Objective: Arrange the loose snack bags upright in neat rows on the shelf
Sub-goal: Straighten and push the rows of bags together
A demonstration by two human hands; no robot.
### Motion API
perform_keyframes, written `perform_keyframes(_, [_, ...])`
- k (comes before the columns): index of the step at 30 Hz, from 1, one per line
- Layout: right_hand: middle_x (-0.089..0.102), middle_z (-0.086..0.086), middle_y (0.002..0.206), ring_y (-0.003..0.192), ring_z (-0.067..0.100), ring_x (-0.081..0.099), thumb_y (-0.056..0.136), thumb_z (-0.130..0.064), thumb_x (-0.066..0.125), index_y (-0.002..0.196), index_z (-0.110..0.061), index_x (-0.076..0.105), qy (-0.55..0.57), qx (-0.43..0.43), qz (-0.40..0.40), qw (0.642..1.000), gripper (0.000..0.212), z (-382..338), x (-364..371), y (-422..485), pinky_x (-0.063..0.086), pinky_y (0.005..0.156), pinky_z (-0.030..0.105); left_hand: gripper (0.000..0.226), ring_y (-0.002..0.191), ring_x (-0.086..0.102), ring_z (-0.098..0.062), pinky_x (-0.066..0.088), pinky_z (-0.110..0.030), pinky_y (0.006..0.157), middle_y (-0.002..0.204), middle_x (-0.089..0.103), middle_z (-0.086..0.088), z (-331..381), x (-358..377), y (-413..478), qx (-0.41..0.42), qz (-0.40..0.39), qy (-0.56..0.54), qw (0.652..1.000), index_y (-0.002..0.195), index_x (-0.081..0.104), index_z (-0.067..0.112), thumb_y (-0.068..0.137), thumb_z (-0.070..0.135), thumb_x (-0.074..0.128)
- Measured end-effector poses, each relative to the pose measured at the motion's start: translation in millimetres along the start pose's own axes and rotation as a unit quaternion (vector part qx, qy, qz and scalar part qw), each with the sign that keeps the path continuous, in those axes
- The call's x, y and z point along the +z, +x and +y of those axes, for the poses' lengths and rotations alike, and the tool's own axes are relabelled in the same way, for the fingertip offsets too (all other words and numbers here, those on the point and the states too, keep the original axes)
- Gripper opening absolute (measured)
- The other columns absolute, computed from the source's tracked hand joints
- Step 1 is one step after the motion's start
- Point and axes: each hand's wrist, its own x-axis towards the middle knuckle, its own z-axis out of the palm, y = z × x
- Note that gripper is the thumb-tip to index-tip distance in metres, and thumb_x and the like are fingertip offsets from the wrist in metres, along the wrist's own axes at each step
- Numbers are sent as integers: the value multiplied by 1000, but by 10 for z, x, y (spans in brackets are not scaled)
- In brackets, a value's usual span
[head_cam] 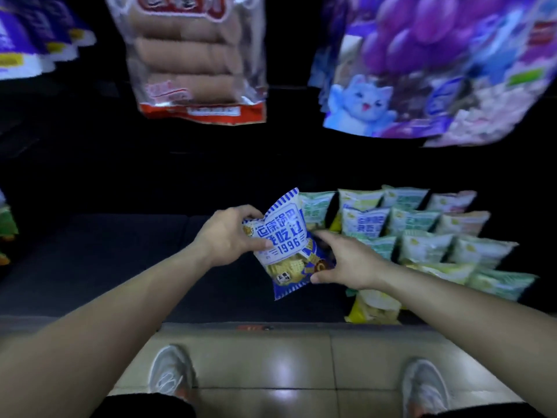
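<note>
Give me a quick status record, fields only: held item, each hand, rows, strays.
held item: blue-and-white snack bag, tilted, above the shelf
left hand: grips the bag's upper left edge
right hand: grips its lower right corner
rows: pale green bags, upright, right part of shelf
stray: yellow bag, at the shelf's front edge, out of the rows

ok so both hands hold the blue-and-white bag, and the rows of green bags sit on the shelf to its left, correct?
Not quite. The left hand and right hand do both hold the blue-and-white bag, but the rows of green bags sit on the shelf to its right, not its left. The head view shows it.
</note>
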Motion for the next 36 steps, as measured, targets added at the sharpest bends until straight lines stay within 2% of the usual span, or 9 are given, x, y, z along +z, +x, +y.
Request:
perform_keyframes(2, [46, 0, 147, 125, 16, 51, 77, -62, 72, 152, -26, 28, -33, 36, 7, 999, 94, 275, -111, -98, 44, 94, 31, 56, 76, 62, -1, 53, -31, 67, 89, 66, 16, 159, 160, 166, 0, 11, 56, 998, 111, 56, 39, 65, 52, 84])
perform_keyframes(5, [37, 5, 153, 134, 23, 44, 87, -61, 61, 152, -22, 28, -93, 79, 20, 992, 82, 710, -259, -171, 42, 101, 37, 55, 69, 59, -3, 48, -30, 57, 87, 64, 15, 319, 431, 425, 4, 40, 138, 990, 111, 56, 39, 65, 50, 84])
perform_keyframes(8, [31, 6, 156, 135, 27, 42, 91, -56, 58, 152, -22, 28, -138, 111, 13, 984, 76, 1118, -367, -164, 43, 101, 39, 56, 70, 56, -8, 38, -27, 51, 92, 61, 11, 380, 739, 699, -5, 59, 171, 983, 114, 56, 37, 67, 47, 84])
perform_keyframes(14, [31, 7, 154, 129, 29, 47, 91, -59, 57, 152, -25, 29, -169, 139, -7, 976, 76, 1706, -486, 8, 46, 98, 41, 58, 76, 54, -12, 34, -26, 48, 102, 62, 6, 235, 1360, 1213, -41, 56, 172, 983, 119, 54, 34, 70, 43, 83])
perform_keyframes(19, [33, 7, 151, 127, 29, 47, 91, -56, 59, 152, -25, 30, -186, 140, -9, 972, 74, 1927, -522, 172, 44, 93, 37, 59, 97, 59, -18, 43, -30, 56, 119, 60, 3, 62, 1634, 1492, -41, 60, 179, 981, 123, 53, 33, 73, 38, 82])
perform_keyframes(27, [32, 6, 152, 132, 28, 42, 91, -58, 57, 151, -25, 30, -191, 142, -18, 971, 74, 2057, -495, 332, 44, 96, 38, 60, 109, 55, -22, 51, -36, 69, 130, 55, 2, -68, 1743, 1820, -20, 51, 140, 989, 128, 54, 32, 75, 35, 82])
perform_keyframes(29, [32, 7, 153, 134, 29, 41, 92, -58, 54, 152, -25, 29, -192, 136, -19, 972, 73, 2061, -500, 318, 43, 99, 39, 62, 116, 50, -23, 51, -37, 75, 132, 53, 2, -65, 1773, 1827, -9, 52, 170, 984, 131, 53, 31, 76, 39, 80])
perform_keyframes(33, [33, 6, 153, 134, 28, 40, 94, -62, 46, 152, -24, 29, -189, 136, -20, 972, 71, 2106, -551, 158, 40, 97, 37, 76, 127, 37, -27, 41, -42, 97, 142, 45, -3, 36, 1790, 1701, -8, 61, 249, 967, 143, 40, 26, 78, 47, 75])
perform_keyframes(36, [34, 3, 153, 134, 27, 40, 94, -66, 40, 150, -26, 31, -182, 144, -8, 973, 70, 2196, -631, -41, 41, 97, 38, 85, 131, 30, -30, 36, -45, 104, 147, 37, -5, 247, 1763, 1501, 5, 103, 252, 962, 147, 34, 20, 78, 51, 72])
